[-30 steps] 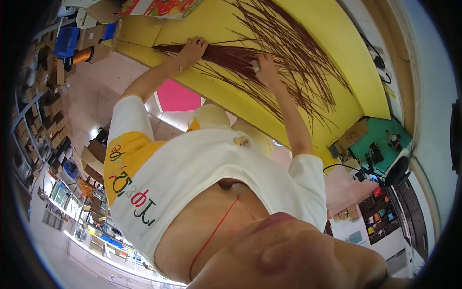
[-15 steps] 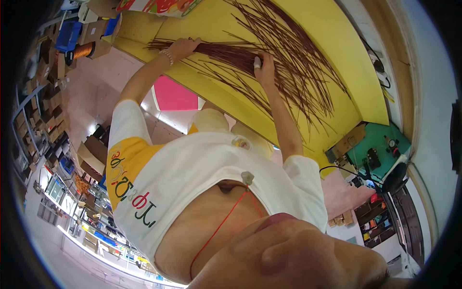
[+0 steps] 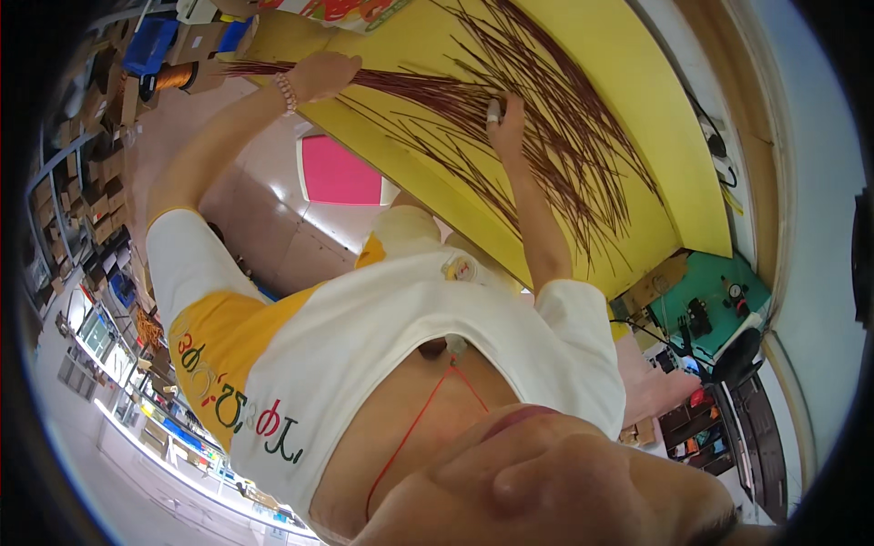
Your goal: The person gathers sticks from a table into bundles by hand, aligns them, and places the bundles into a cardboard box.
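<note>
Long, thin, dark reddish-brown wires (image 3: 564,146) lie fanned out on a yellow tray-like surface (image 3: 651,82). My left hand (image 3: 323,76), with a beaded bracelet at the wrist, is closed round a gathered bundle of these wires. The bundle's narrow end (image 3: 250,67) sticks out past the hand to the left. Further right, my right hand (image 3: 508,126) has its fingers curled down on the same wires, where they spread apart. A pale cover sits on one of its digits. Its fingertips are partly hidden among the wires.
A printed red and white package (image 3: 350,11) lies at the far edge. A pink panel (image 3: 339,171) is below the yellow edge. Shelves with boxes, blue bins (image 3: 150,45) and an orange spool (image 3: 175,76) stand left. A green mat (image 3: 719,287) with tools is at right.
My left hand has moved left and slightly away, drawing the bundle along, so its end reaches further left. My right hand has shifted only a little.
</note>
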